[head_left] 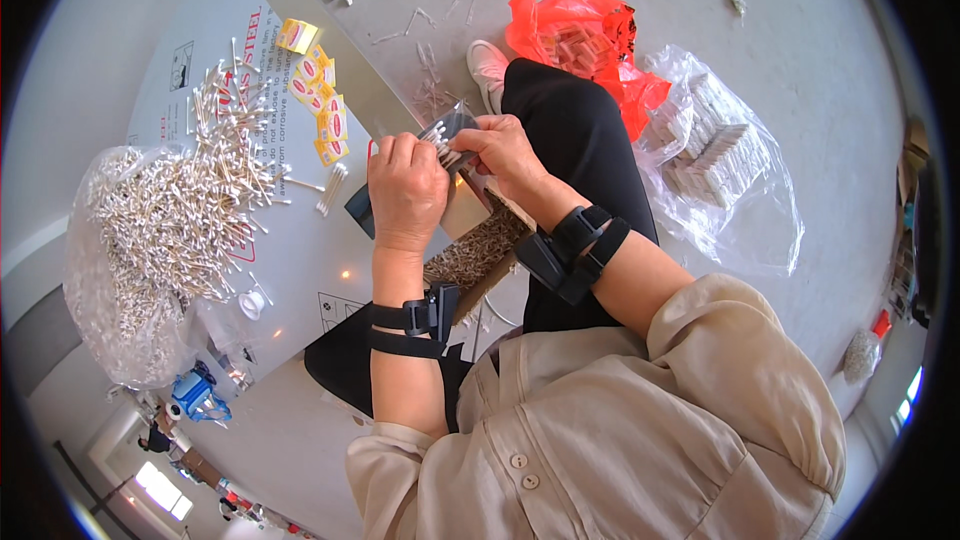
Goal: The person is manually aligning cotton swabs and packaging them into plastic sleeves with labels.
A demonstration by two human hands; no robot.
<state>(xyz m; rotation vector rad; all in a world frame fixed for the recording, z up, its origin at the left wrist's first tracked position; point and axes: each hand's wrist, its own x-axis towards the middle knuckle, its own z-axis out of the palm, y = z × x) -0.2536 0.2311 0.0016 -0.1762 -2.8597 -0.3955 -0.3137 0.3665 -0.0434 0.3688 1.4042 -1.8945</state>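
Note:
My left hand (408, 188) and my right hand (508, 154) meet over the table's edge, both with closed fingers. Between them is a small clear plastic bag (460, 120) that looks dark against what lies behind it. White-tipped cotton swabs (437, 134) show in it, under my right thumb. My left fingertips are curled at the bag's near side and partly hidden. Under my hands is a cardboard box (497, 273) full of brownish, thin short pieces. Left of my left hand, a small bundle of cotton swabs (332, 188) lies on the table.
A big heap of loose cotton swabs (165, 225) spills from a clear bag on the metal-topped table (300, 325). Yellow small packets (328, 105) lie near its far edge. On the floor are a red plastic bag (535, 25) and a clear bag of white packs (712, 140).

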